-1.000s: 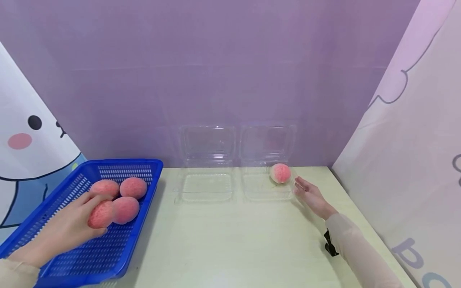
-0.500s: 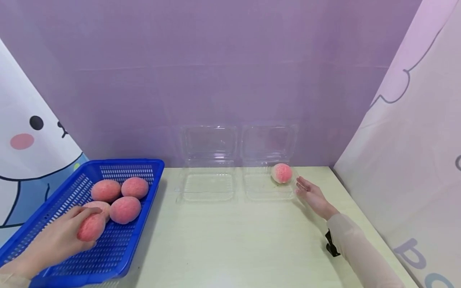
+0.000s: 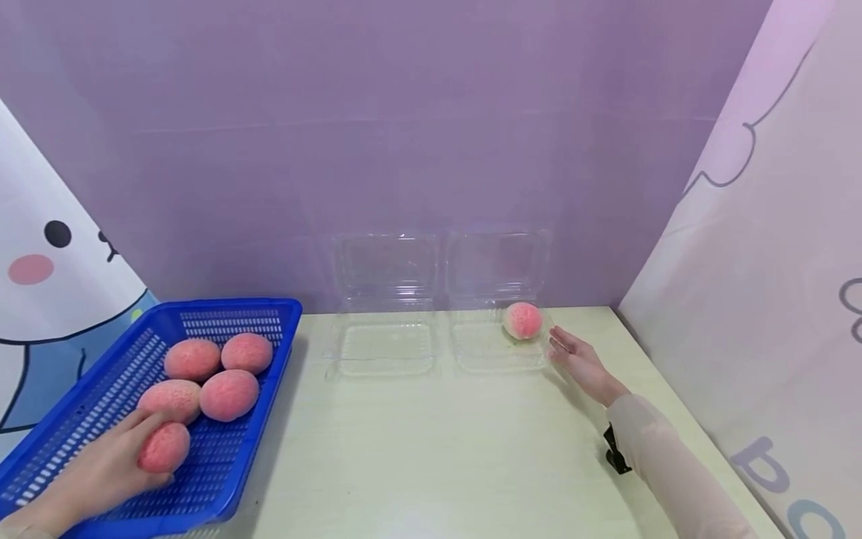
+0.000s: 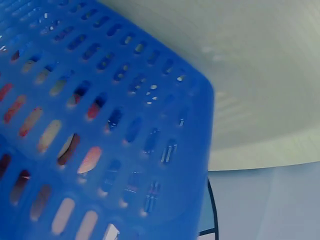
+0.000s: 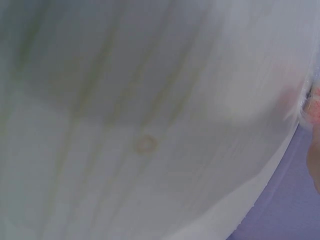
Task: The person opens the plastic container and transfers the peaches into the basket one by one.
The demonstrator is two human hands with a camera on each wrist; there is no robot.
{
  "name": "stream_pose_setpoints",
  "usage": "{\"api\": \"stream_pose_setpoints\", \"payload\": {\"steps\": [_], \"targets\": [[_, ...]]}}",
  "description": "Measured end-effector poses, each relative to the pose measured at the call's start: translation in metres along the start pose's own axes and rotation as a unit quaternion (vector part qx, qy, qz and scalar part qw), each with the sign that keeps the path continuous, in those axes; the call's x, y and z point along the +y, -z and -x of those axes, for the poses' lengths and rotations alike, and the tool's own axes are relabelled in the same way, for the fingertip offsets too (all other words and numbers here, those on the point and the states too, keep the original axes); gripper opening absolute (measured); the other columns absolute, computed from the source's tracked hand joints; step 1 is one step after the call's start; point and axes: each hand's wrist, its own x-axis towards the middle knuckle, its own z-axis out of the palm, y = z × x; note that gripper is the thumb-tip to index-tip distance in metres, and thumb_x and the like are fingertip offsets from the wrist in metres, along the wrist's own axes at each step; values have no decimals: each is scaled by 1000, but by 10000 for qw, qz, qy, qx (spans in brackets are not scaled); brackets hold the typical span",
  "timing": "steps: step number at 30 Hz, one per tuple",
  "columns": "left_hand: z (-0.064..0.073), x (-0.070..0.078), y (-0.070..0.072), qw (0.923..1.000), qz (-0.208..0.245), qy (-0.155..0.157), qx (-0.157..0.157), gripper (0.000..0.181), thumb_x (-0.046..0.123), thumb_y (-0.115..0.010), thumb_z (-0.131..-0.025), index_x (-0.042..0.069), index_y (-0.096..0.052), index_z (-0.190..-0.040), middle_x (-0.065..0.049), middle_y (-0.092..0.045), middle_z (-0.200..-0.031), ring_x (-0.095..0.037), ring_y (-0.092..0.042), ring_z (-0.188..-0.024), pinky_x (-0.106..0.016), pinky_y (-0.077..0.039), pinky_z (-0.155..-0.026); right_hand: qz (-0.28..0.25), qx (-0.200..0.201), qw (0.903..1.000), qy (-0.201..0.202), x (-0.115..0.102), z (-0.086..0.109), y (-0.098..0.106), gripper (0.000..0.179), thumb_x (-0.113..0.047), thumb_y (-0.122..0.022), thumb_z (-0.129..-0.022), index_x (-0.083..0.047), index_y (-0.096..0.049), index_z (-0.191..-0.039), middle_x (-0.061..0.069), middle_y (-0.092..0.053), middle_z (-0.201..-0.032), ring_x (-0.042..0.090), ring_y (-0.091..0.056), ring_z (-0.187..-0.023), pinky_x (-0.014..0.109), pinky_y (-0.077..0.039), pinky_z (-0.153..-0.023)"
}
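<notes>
In the head view, my left hand (image 3: 108,468) reaches into the blue basket (image 3: 229,303) and grips a pink peach (image 3: 164,448) near its front part. Several more peaches sit just beyond, the nearest one (image 3: 170,400) right at my fingers. On the far side, my right hand (image 3: 584,367) has its fingers extended, fingertips at the right side of an open clear plastic clamshell box (image 3: 498,361). One pink-and-cream peach (image 3: 522,320) lies in that box's back right corner. The right wrist view catches a bit of this peach (image 5: 314,107) at its edge.
A second open clear clamshell box (image 3: 387,352) stands to the left of the first, both lids upright against the purple backdrop (image 3: 431,150). Printed cloth panels flank the pale table (image 3: 417,449). The basket's slotted wall (image 4: 125,125) fills much of the left wrist view.
My left hand has shifted toward the basket's front left with the peach in its grip, and a peach behind it has come into fuller view. My right hand has stayed in place.
</notes>
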Motion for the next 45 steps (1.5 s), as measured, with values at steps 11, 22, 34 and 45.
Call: {"api": "stream_pose_setpoints", "payload": {"steps": [11, 22, 34, 45], "targets": [[-2, -8, -6, 9995, 121, -216, -194, 81, 38, -78, -63, 8, -42, -129, -17, -42, -126, -29, -53, -94, -55, -46, -74, -16, 26, 10000, 23, 1, -2, 0, 61, -3, -40, -95, 7, -3, -143, 22, -5, -151, 37, -11, -138, 43, -20, -109], [-6, -11, -9, 9982, 192, -118, -557, 76, 34, -81, -58, 8, -46, -120, -16, -45, -119, -29, -52, -93, -54, -47, -71, -80, 25, 10000, -8, 0, 2, -3, 62, -5, -41, -96, 6, -2, -144, 22, -4, -151, 36, -10, -138, 43, -19, -109], [-5, -13, -13, 9973, 331, -398, -522, 85, 36, -80, -60, 2, -43, -128, -21, -41, -126, -39, -49, -105, -60, -43, -77, -44, 42, 10000, 3, -1, 1, -3, 62, -5, -40, -96, 6, -3, -144, 22, -5, -151, 36, -11, -138, 41, -21, -108], [-6, -17, -13, 9978, 129, 2, -651, 91, 23, -81, -58, -2, -37, -134, -28, -36, -130, -42, -49, -102, -66, -39, -79, -126, 65, 9999, 12, 0, 1, -4, 62, -3, -40, -95, 7, -2, -143, 23, -5, -151, 37, -10, -138, 40, -22, -107]]}}
